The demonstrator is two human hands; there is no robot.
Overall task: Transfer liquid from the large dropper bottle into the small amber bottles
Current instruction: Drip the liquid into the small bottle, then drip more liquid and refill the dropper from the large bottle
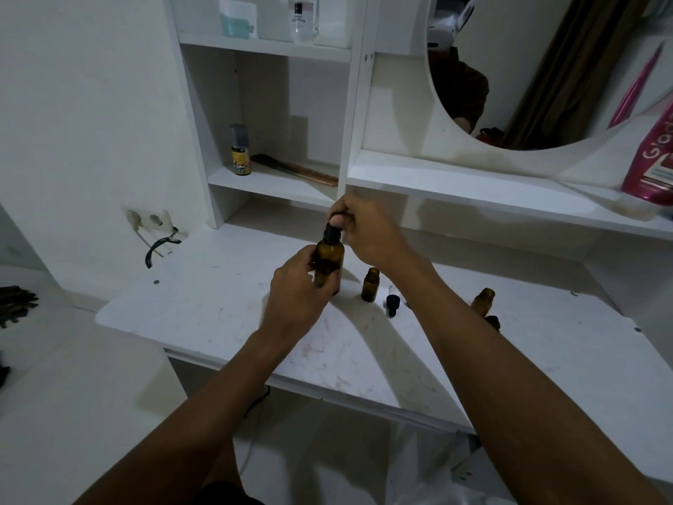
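pink bottle [652, 165] cut off, rightmost bottle [484, 298] part-hidden

Home dressing table: round mirror [546, 74], comb [296, 169], shelves [473, 184]

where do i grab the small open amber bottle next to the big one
The straight body of the small open amber bottle, below its shoulder, probably from the near side. It stands upright and uncapped, so a low grip keeps it level; the large dropper bottle crowds its left and a loose dropper lies to its right.
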